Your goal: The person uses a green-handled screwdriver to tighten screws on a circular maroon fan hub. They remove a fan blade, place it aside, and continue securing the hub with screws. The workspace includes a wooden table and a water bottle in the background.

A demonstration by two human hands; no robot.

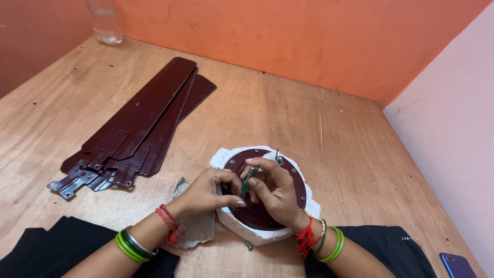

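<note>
A round dark-brown fan motor (295, 181) rests in a white foam cradle (222, 158) on the wooden table. My right hand (275, 190) grips a small green-handled screwdriver (248, 181) held upright over the motor's top. My left hand (208, 192) curls in from the left, fingertips touching the screwdriver's lower end at the motor. Both wrists carry green bangles and red thread. The screwdriver's tip is hidden by my fingers.
Three dark-brown fan blades (141, 121) lie stacked to the left, metal brackets toward me. A clear bottle (105, 20) stands at the far corner. A grey cloth scrap (198, 226) lies under my left wrist, a screw (248, 246) by the foam, a blue phone (456, 265) at lower right.
</note>
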